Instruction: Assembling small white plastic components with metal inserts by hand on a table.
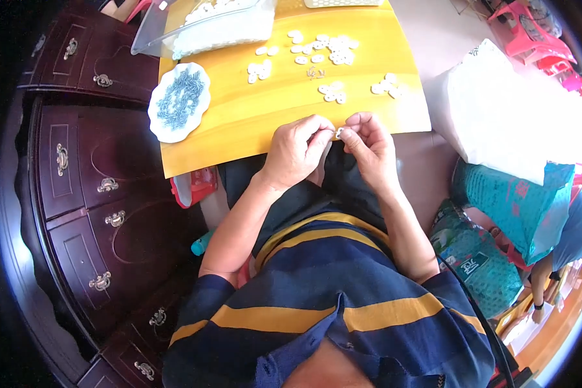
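My right hand (pixel 371 150) pinches a small white plastic piece with holes (pixel 339 132) between thumb and fingers, just over the table's near edge. Touching or nearly touching it from the other side, my left hand (pixel 297 150) is closed in a pinch; whatever its fingertips hold is too small to make out. Ahead of my hands lie loose groups of similar white oval pieces (pixel 341 48) on the yellow table (pixel 233 132). A little pile of tiny copper-coloured parts (pixel 315 74) sits among them.
A white scalloped dish (pixel 202 111) of small metal screws (pixel 180 98) stands at the table's left. Behind it, a clear plastic bin (pixel 226 31) holds more white pieces. Dark wooden drawers (pixel 84 161) line the left; a white sack (pixel 485 110) and teal bags (pixel 511 200) are at right.
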Available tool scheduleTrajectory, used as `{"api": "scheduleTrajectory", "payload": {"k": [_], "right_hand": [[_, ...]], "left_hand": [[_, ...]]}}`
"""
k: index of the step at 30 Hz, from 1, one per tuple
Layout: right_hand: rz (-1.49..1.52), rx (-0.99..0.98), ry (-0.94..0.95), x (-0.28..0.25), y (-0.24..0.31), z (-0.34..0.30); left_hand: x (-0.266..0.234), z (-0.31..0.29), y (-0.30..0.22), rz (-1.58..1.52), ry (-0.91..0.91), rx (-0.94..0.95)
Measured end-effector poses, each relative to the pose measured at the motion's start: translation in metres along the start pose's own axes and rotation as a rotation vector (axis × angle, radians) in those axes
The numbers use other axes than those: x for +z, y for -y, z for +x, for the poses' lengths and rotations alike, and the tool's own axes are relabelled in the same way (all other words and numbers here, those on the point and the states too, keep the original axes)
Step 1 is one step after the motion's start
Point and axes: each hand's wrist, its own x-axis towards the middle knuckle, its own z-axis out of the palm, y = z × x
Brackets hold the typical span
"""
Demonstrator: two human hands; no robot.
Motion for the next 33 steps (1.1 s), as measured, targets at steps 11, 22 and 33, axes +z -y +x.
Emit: {"api": "scheduleTrajectory", "payload": {"k": [11, 22, 33], "right_hand": [[-0.052, -0.03, 0.012, -0.004, -0.001, 0.001], [-0.126, -0.069, -0.004, -0.004, -0.004, 0.001], [-0.353, -0.106, -0.049, -0.001, 0.001, -0.003]], "left_hand": [[0.001, 0.002, -0.002, 0.026, 0.033, -0.019], [0.001, 0.001, -0.002, 0.047, 0.047, -0.02], [-0.002, 0.009, -0.012, 0.178, 0.097, 0.06]]}}
